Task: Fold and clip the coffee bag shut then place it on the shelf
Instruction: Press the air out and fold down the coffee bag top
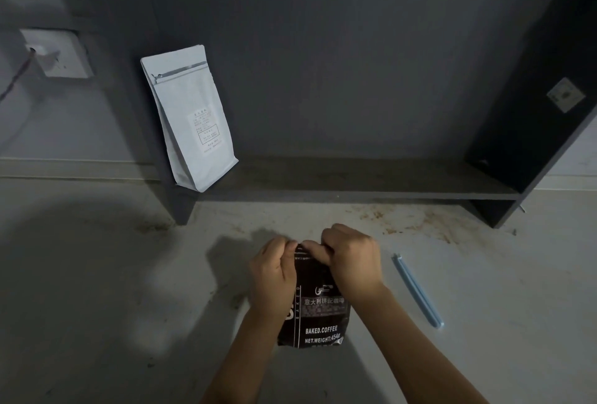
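Forearms at 6 o'clock, both hands pinching the top of a black coffee bag (318, 316) on the bench (97, 274).

Bag sits on the pale bench just below frame centre, print facing up: "BAKED.COFFEE", "NET.WEIGHT:454g". Left hand (274, 271) curled closed on the bag's top left corner; right hand (352, 258) curled closed on the top right, fingers (318, 253) bent over the top edge. Blue sealing clip (417, 290) lies on the bench at 3 o'clock of the bag, near but apart, untouched. Brown stains on the bench toward 1 o'clock. Dark shelf (355, 192) at 12 o'clock, beyond the hands. White pouch (190, 119) stands upright at the shelf's left end, about 10 o'clock. Wall socket (56, 53) with a plugged cord farther out at 10 o'clock.
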